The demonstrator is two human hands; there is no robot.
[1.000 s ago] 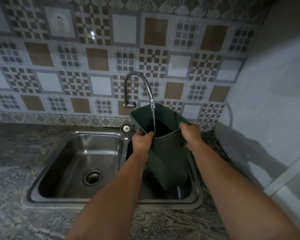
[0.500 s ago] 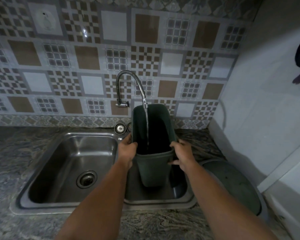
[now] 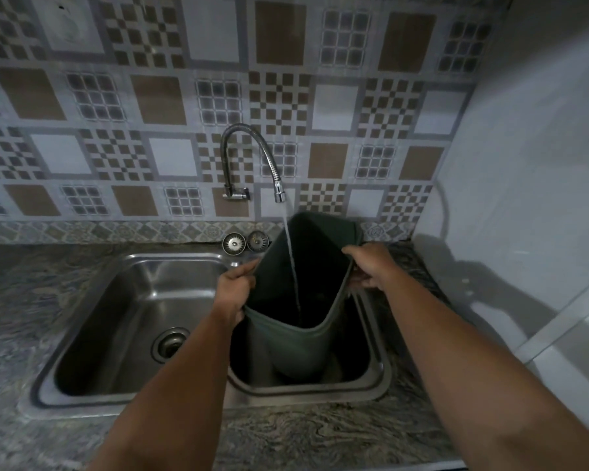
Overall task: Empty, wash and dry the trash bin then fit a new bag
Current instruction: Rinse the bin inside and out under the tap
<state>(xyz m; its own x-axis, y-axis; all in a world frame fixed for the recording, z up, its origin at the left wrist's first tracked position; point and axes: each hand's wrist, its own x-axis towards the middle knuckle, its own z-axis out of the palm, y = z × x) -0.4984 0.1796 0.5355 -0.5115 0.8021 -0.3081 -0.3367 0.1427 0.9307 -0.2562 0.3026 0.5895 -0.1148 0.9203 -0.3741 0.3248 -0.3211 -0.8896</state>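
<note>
- The left basin of the sink [image 3: 92, 334] has its drain [image 3: 170, 345] uncovered, and nothing lies in the basin
- Two round strainers [image 3: 245, 243] sit side by side on the counter [image 3: 320, 433] behind the sink, just left of the bin's rim
- The left hand [image 3: 233, 292] grips the bin's left rim, with the fingers curled over the edge
- The tap [image 3: 249, 158] arches out from the tiled wall [image 3: 150, 96], and a thin stream of water [image 3: 291, 260] falls straight into the open mouth of the bin
- The bin [image 3: 300, 338], dark green and with no bag in it, hangs tilted over the right basin with its mouth toward the person; I cannot tell whether its base touches the basin floor
- The right hand [image 3: 371, 266] clasps the right rim, thumb on top and fingers wrapped under
- This looks like the washing step: emptying seems finished, while drying and bagging are still to come
- Next, probably swirl the water round the inside and tip it out into the basin, which calls for a firm two-handed hold as the bin gets heavier
</note>
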